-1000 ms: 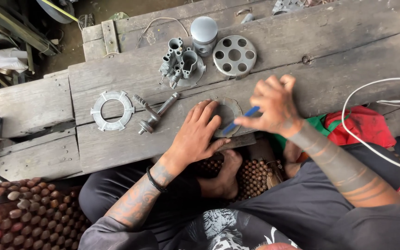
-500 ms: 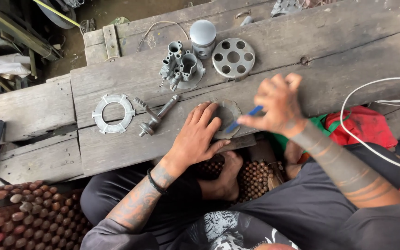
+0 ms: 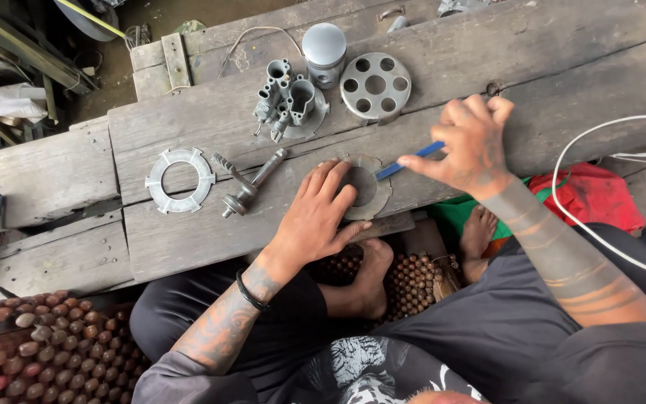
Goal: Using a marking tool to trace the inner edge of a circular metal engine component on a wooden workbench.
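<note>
Pressing left hand (image 3: pixel 319 217) fingers flat on round metal plate (image 3: pixel 371 191), right hand (image 3: pixel 472 146) fingers pinching blue tool (image 3: pixel 409 161), wooden bench (image 3: pixel 188 239)

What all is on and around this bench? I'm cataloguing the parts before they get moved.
Round plate: one, grey-brown, near bench edge, under the left hand.
Blue tool: one, blue, pinched in the right hand, tip at the plate.
Flat ring: one, silver, left on the bench.
Shaft part: one, grey metal, between ring and plate.
Carburettor-like casting: one, grey, top centre.
Piston: one, silver, upright beside the casting.
Holed disc: one, grey, right of the piston.
Wooden bench: one, weathered grey.
White cable: one, right side.
Red cloth: one, below the bench's right part.
Beaded mat: brown, lower left.
Left hand: flat on the plate.
Right hand: holds the blue tool.
</note>
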